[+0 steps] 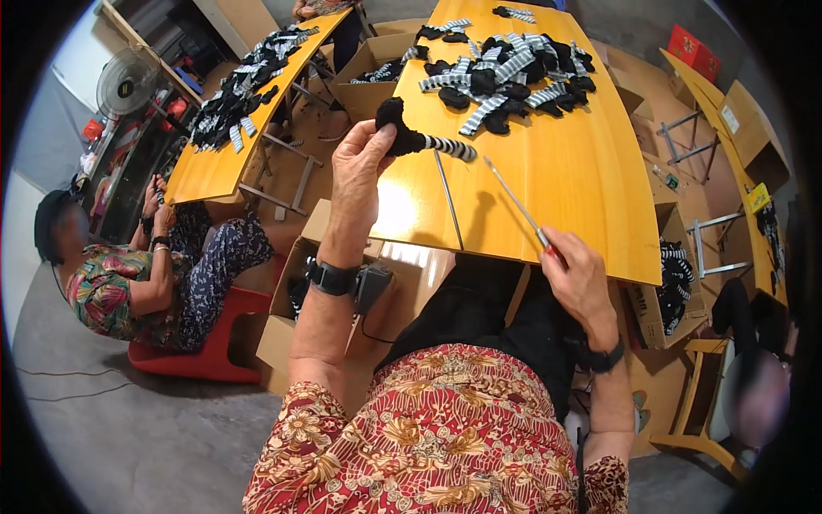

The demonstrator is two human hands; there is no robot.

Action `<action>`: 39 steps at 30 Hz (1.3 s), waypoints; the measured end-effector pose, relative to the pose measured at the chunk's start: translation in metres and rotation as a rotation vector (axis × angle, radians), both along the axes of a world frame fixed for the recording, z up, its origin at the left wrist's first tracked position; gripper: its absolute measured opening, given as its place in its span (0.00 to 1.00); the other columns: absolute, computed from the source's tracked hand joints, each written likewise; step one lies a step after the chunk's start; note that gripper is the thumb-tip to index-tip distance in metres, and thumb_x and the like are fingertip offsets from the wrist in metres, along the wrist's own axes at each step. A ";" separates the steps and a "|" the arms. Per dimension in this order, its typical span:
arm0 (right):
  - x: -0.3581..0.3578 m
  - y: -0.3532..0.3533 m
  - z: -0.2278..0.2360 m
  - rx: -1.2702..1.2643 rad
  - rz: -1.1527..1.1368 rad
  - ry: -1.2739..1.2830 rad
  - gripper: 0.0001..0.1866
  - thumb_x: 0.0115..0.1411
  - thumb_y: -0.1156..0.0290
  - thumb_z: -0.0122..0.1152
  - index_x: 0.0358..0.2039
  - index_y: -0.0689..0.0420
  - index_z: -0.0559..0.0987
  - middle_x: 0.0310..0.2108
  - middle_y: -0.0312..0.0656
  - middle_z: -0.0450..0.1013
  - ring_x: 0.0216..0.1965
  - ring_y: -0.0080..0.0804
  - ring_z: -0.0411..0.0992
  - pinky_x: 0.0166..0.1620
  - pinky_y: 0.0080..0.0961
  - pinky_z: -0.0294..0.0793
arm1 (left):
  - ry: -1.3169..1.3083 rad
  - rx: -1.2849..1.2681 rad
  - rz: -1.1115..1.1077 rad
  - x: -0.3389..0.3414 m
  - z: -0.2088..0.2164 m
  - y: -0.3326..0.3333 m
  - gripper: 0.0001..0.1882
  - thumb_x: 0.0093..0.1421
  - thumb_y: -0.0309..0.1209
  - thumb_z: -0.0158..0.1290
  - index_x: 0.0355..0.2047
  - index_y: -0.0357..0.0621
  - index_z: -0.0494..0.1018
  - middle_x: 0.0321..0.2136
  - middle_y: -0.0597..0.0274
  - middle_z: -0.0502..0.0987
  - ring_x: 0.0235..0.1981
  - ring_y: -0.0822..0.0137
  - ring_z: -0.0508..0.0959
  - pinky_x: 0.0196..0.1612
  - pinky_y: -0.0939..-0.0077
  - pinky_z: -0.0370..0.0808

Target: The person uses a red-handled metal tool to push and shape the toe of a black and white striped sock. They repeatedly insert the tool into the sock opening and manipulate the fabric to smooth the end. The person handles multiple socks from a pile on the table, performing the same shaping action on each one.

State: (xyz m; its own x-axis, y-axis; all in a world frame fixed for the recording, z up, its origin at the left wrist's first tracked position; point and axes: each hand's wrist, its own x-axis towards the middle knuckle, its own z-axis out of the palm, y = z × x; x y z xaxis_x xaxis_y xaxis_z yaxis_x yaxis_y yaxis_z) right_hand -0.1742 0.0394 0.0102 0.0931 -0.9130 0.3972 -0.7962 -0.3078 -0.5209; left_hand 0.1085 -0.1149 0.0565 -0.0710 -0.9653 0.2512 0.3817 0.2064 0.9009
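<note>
My left hand (364, 158) is raised over the left edge of the yellow table (548, 188). Its thumb and fingers pinch a black fuzzy plush piece (396, 128), from which a narrow black-and-white striped tube sticks out to the right. My right hand (575, 276), at the table's near edge, is closed round the handle of a thin metal rod (518, 204). A bit of red shows at that handle, and the rod's tip points up and left, apart from the plush piece. Between the hands, a second slim metal rod (448, 201) slants at the table's near edge.
A heap of black and striped plush pieces (509, 73) covers the table's far part. Cardboard boxes (668, 283) holding similar pieces stand at both sides. At left, a person (128, 283) sits on a red chair (201, 343) by another heaped table (205, 176). A fan (127, 84) stands behind.
</note>
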 end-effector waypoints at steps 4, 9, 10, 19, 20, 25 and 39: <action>0.008 -0.038 -0.025 -0.133 -0.138 0.198 0.12 0.52 0.72 0.56 0.39 0.57 0.74 0.25 0.45 0.69 0.29 0.45 0.71 0.31 0.38 0.70 | 0.007 -0.044 -0.110 -0.014 0.009 0.003 0.06 0.62 0.29 0.54 0.39 0.44 0.75 0.33 0.67 0.80 0.34 0.77 0.78 0.38 0.84 0.75; 0.025 -0.062 -0.020 -0.231 -0.069 0.176 0.16 0.53 0.66 0.60 0.40 0.59 0.75 0.25 0.47 0.66 0.28 0.43 0.70 0.32 0.35 0.72 | 0.014 -0.077 -0.247 -0.033 0.016 0.009 0.10 0.59 0.24 0.55 0.43 0.39 0.73 0.33 0.64 0.79 0.36 0.74 0.79 0.42 0.81 0.78; 0.023 -0.063 -0.014 -0.208 -0.037 0.023 0.16 0.54 0.65 0.61 0.40 0.60 0.75 0.26 0.46 0.68 0.29 0.40 0.70 0.33 0.33 0.72 | 0.020 -0.057 -0.251 -0.036 0.015 0.010 0.14 0.57 0.23 0.57 0.45 0.38 0.72 0.32 0.64 0.79 0.34 0.75 0.78 0.41 0.82 0.77; 0.031 -0.052 0.063 0.188 0.218 -1.064 0.10 0.61 0.68 0.59 0.36 0.63 0.79 0.25 0.36 0.75 0.24 0.17 0.69 0.27 0.13 0.67 | -0.247 -0.093 -0.493 -0.072 0.028 0.040 0.24 0.53 0.27 0.63 0.50 0.39 0.71 0.29 0.70 0.75 0.32 0.79 0.73 0.38 0.85 0.69; 0.030 -0.052 0.058 0.175 0.207 -1.145 0.09 0.61 0.69 0.59 0.35 0.62 0.79 0.23 0.35 0.75 0.22 0.16 0.69 0.26 0.12 0.66 | -0.221 -0.083 -0.485 -0.074 0.026 0.042 0.25 0.52 0.27 0.63 0.50 0.40 0.71 0.30 0.70 0.76 0.33 0.79 0.73 0.39 0.85 0.69; 0.032 -0.053 0.049 0.152 0.186 -1.458 0.07 0.60 0.69 0.59 0.32 0.60 0.79 0.22 0.35 0.75 0.20 0.17 0.69 0.24 0.12 0.66 | -0.100 0.082 -0.508 -0.078 -0.008 0.042 0.25 0.56 0.35 0.61 0.52 0.42 0.70 0.35 0.69 0.77 0.39 0.77 0.75 0.45 0.79 0.71; 0.034 -0.052 0.033 0.134 0.108 -1.418 0.09 0.62 0.65 0.57 0.31 0.58 0.77 0.20 0.36 0.74 0.18 0.18 0.69 0.22 0.13 0.66 | 0.010 0.110 -0.340 -0.091 -0.020 0.054 0.07 0.61 0.28 0.54 0.38 0.41 0.75 0.34 0.66 0.78 0.34 0.77 0.77 0.42 0.79 0.74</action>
State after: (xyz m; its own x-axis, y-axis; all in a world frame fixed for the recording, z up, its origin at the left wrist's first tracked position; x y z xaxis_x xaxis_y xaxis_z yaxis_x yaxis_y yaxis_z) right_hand -0.1404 -0.0128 0.0432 -0.2324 -0.9646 0.1245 0.4372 -0.2179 -0.8726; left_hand 0.0172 -0.0606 0.0363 -0.3907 -0.9083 0.1494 0.4205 -0.0318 0.9067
